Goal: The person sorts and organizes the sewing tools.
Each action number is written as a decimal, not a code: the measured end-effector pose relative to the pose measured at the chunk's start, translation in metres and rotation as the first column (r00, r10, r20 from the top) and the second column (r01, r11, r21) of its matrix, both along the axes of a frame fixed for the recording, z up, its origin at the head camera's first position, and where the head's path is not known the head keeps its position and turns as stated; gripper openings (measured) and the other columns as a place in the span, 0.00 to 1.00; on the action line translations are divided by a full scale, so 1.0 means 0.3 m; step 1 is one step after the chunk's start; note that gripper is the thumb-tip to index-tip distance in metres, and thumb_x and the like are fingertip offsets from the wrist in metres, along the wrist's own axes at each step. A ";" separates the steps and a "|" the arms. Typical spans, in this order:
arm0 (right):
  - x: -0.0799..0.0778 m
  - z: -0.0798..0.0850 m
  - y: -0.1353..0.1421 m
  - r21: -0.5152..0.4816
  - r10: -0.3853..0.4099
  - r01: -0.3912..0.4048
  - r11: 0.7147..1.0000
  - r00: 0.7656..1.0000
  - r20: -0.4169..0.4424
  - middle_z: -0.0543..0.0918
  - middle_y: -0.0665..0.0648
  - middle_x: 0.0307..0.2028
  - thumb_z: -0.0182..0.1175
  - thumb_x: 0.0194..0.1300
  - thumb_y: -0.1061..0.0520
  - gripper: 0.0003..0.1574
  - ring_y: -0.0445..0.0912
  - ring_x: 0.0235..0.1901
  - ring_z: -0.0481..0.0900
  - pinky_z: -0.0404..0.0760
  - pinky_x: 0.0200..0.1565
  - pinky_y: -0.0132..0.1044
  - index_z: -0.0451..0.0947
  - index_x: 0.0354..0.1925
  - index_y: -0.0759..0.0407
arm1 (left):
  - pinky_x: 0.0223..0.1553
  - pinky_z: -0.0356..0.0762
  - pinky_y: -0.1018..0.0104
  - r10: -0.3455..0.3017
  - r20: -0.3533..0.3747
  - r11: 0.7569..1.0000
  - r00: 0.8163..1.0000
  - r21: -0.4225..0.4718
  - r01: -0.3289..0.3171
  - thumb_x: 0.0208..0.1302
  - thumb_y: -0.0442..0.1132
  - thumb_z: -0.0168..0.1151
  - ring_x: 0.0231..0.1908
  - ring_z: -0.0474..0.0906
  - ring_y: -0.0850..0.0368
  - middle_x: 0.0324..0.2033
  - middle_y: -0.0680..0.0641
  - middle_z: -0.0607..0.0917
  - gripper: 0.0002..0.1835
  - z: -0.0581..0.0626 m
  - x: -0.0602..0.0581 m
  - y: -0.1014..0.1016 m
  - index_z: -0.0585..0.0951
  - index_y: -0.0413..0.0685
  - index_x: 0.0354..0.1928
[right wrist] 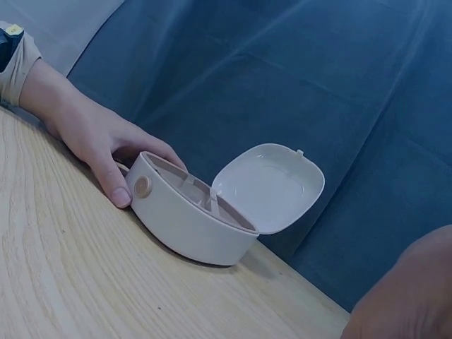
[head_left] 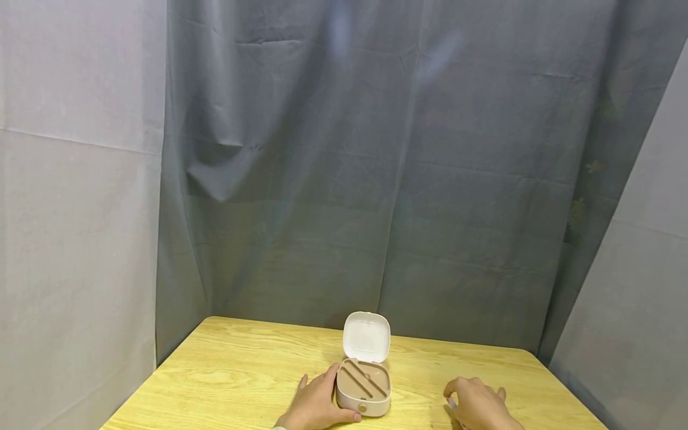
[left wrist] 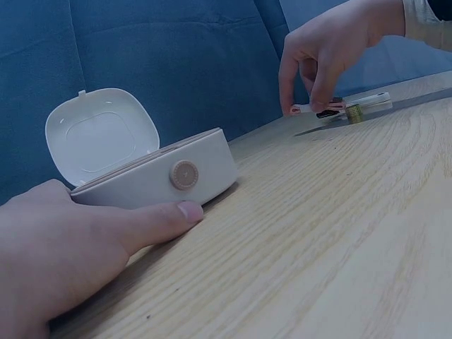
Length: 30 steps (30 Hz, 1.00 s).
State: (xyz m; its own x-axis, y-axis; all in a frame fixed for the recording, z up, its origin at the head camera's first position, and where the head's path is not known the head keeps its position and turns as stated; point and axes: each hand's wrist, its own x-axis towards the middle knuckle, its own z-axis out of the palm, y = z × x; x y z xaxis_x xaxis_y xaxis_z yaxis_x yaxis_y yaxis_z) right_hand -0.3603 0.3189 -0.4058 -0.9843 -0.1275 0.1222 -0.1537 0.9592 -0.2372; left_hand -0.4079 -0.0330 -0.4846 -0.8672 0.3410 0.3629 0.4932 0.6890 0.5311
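The left hand grips the pale box from its left side, thumb at the front near the round button, fingers around the far part of that side. The box sits on the wooden counter, its white lid standing open at the back and two slanting dividers crossing the tan interior. Well apart to the right, the right hand pinches a small pale item, too blurred to name with confidence. Near its fingertips lie a gold cylinder and a whitish strip.
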 end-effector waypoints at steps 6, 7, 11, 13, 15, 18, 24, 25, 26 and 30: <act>0.007 0.016 -0.016 -0.014 0.012 -0.012 1.000 1.000 -0.020 0.82 0.48 0.28 0.71 0.65 0.61 0.09 0.50 0.25 0.79 0.46 0.45 0.94 0.89 0.45 0.51 | 0.64 0.49 0.19 -0.002 0.005 1.000 1.000 -0.002 0.002 0.44 0.75 0.75 0.64 0.75 0.42 0.64 0.43 0.80 0.64 0.006 0.004 -0.001 0.64 0.45 0.77; 0.006 0.020 -0.018 -0.013 0.015 -0.015 1.000 1.000 -0.022 0.84 0.49 0.30 0.71 0.65 0.62 0.10 0.51 0.26 0.79 0.46 0.45 0.94 0.89 0.44 0.51 | 0.64 0.49 0.19 -0.003 0.003 1.000 1.000 -0.002 0.003 0.44 0.75 0.75 0.64 0.75 0.41 0.64 0.43 0.80 0.64 0.008 0.004 -0.001 0.64 0.45 0.77; -0.001 0.036 -0.022 -0.010 0.023 -0.023 1.000 0.999 -0.028 0.87 0.54 0.38 0.71 0.62 0.64 0.12 0.54 0.29 0.82 0.45 0.44 0.94 0.89 0.43 0.51 | 0.64 0.49 0.19 -0.007 0.007 1.000 1.000 0.001 0.007 0.44 0.74 0.76 0.65 0.75 0.41 0.64 0.43 0.80 0.63 0.008 0.002 0.000 0.64 0.45 0.77; 0.000 0.043 -0.027 -0.008 0.025 -0.025 1.000 0.999 -0.035 0.88 0.54 0.38 0.72 0.62 0.64 0.12 0.54 0.29 0.82 0.44 0.44 0.94 0.89 0.43 0.51 | 0.64 0.49 0.18 -0.011 0.017 1.000 1.000 0.008 0.011 0.44 0.74 0.76 0.65 0.75 0.41 0.65 0.43 0.80 0.63 0.006 0.000 0.000 0.64 0.46 0.77; -0.001 0.051 -0.030 -0.005 0.028 -0.028 1.000 0.998 -0.047 0.88 0.54 0.38 0.72 0.62 0.63 0.11 0.55 0.31 0.83 0.45 0.45 0.94 0.89 0.43 0.50 | 0.64 0.48 0.18 -0.015 0.027 1.000 1.000 0.016 0.014 0.44 0.74 0.76 0.65 0.74 0.41 0.65 0.44 0.80 0.63 0.004 -0.001 -0.001 0.65 0.46 0.77; -0.005 0.067 -0.039 -0.004 0.043 -0.043 0.999 0.997 -0.070 0.88 0.54 0.39 0.72 0.62 0.63 0.11 0.54 0.32 0.83 0.45 0.45 0.94 0.89 0.43 0.50 | 0.63 0.47 0.18 -0.021 0.029 0.999 0.999 0.027 0.020 0.44 0.74 0.76 0.65 0.74 0.41 0.65 0.44 0.79 0.63 0.004 -0.003 -0.003 0.65 0.47 0.77; -0.014 0.105 -0.062 -0.008 0.064 -0.065 0.998 0.993 -0.098 0.85 0.49 0.30 0.73 0.61 0.63 0.14 0.46 0.25 0.79 0.44 0.47 0.94 0.88 0.44 0.49 | 0.63 0.48 0.18 -0.018 0.021 1.000 1.000 0.018 0.018 0.44 0.75 0.76 0.65 0.75 0.42 0.65 0.45 0.80 0.63 -0.006 -0.010 -0.005 0.64 0.47 0.77; -0.016 0.112 -0.068 -0.005 0.065 -0.065 0.998 0.993 -0.102 0.85 0.49 0.31 0.73 0.60 0.63 0.14 0.47 0.27 0.81 0.45 0.47 0.94 0.88 0.44 0.48 | 0.63 0.49 0.18 -0.017 0.016 1.000 1.000 0.013 0.017 0.44 0.75 0.76 0.64 0.75 0.42 0.64 0.45 0.80 0.63 -0.008 -0.011 -0.005 0.65 0.47 0.77; -0.018 0.118 -0.072 0.003 0.073 -0.073 0.997 0.992 -0.108 0.84 0.49 0.34 0.74 0.60 0.63 0.14 0.48 0.29 0.82 0.45 0.47 0.94 0.88 0.44 0.49 | 0.63 0.49 0.18 -0.016 0.013 1.000 1.000 0.010 0.016 0.44 0.75 0.76 0.64 0.75 0.42 0.64 0.45 0.80 0.63 -0.009 -0.011 -0.005 0.65 0.47 0.77; -0.024 0.140 -0.095 0.016 0.079 -0.077 0.997 0.992 -0.100 0.84 0.46 0.27 0.72 0.62 0.63 0.14 0.45 0.27 0.83 0.47 0.48 0.93 0.88 0.45 0.49 | 0.63 0.49 0.17 -0.018 0.007 1.000 1.000 0.013 0.018 0.44 0.74 0.76 0.64 0.75 0.41 0.64 0.44 0.80 0.63 -0.007 -0.010 -0.006 0.65 0.47 0.77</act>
State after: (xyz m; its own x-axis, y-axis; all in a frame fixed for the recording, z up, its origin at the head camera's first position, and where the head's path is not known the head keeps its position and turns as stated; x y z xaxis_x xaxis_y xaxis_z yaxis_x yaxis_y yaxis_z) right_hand -0.3675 0.2903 -0.3638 -0.9540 -0.2054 0.2182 -0.2507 0.9460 -0.2056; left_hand -0.4109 -0.0347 -0.4867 -0.8636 0.3520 0.3609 0.5015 0.6729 0.5438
